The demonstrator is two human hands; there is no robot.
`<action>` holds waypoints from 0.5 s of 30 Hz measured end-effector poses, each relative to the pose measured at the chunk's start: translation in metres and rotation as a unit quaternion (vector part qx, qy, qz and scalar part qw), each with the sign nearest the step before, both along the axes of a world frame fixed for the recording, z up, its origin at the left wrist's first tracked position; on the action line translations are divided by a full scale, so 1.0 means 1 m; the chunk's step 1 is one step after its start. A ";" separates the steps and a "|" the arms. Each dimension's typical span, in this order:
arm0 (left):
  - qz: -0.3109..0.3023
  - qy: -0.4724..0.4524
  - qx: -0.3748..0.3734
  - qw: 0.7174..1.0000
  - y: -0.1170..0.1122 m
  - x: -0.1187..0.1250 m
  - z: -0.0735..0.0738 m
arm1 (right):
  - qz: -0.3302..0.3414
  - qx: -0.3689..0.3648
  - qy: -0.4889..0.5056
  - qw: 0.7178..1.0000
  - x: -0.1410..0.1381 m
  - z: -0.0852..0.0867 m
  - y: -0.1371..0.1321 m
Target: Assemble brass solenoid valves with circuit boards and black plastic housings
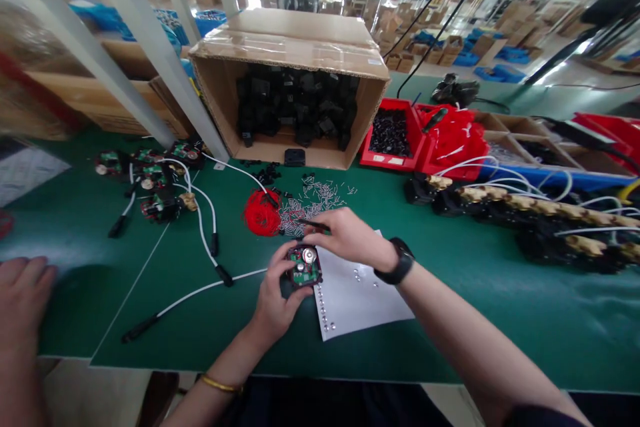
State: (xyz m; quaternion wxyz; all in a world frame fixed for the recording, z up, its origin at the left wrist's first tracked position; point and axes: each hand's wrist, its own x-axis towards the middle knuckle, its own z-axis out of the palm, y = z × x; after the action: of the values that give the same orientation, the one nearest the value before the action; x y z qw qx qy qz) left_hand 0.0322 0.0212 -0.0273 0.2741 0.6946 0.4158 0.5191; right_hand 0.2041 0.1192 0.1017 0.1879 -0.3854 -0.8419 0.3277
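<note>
My left hand is closed around a small black housing with a green circuit board inside. Round silver parts sit on the board, and a white cable runs out to the left. Just above the housing, my right hand pinches a thin black tool, perhaps tweezers; its tip points left over a heap of small metal pins. A coil of red wire lies left of the pins. Under my right wrist is a white sheet with small round silver pieces along its left edge.
A cardboard box of black housings stands at the back. Red bins hold small black parts and red pieces. Brass-fitted assemblies line the right side; open circuit-board units lie left. Another person's hand rests at the left edge.
</note>
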 end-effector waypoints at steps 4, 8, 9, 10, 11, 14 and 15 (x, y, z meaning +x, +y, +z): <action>0.047 -0.081 -0.071 0.993 -0.003 0.002 -0.009 | 0.104 -0.033 -0.120 0.987 -0.037 -0.020 0.029; 0.062 -0.084 -0.098 0.990 -0.004 0.003 -0.009 | 0.187 -0.039 -0.153 0.970 -0.044 -0.021 0.045; 0.060 -0.085 -0.102 0.989 -0.003 0.003 -0.007 | 0.206 -0.039 -0.153 0.966 -0.041 -0.020 0.047; 0.056 -0.085 -0.106 0.989 -0.003 0.003 -0.006 | 0.221 -0.041 -0.148 0.963 -0.037 -0.020 0.050; 0.051 -0.084 -0.109 0.989 -0.002 0.003 -0.004 | 0.231 -0.046 -0.142 0.962 -0.033 -0.020 0.051; 0.039 -0.064 -0.116 0.990 0.002 0.001 0.000 | 0.230 -0.081 -0.106 0.964 -0.017 -0.024 0.051; 0.038 -0.049 -0.113 0.992 0.003 0.000 0.001 | 0.223 -0.098 -0.092 0.966 -0.012 -0.026 0.049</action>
State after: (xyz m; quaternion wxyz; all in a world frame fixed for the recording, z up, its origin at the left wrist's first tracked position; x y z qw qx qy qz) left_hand 0.0320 0.0241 -0.0265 0.3510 0.6164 0.4839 0.5125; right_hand 0.1922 0.1684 0.0754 -0.0073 -0.2335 -0.8838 0.4054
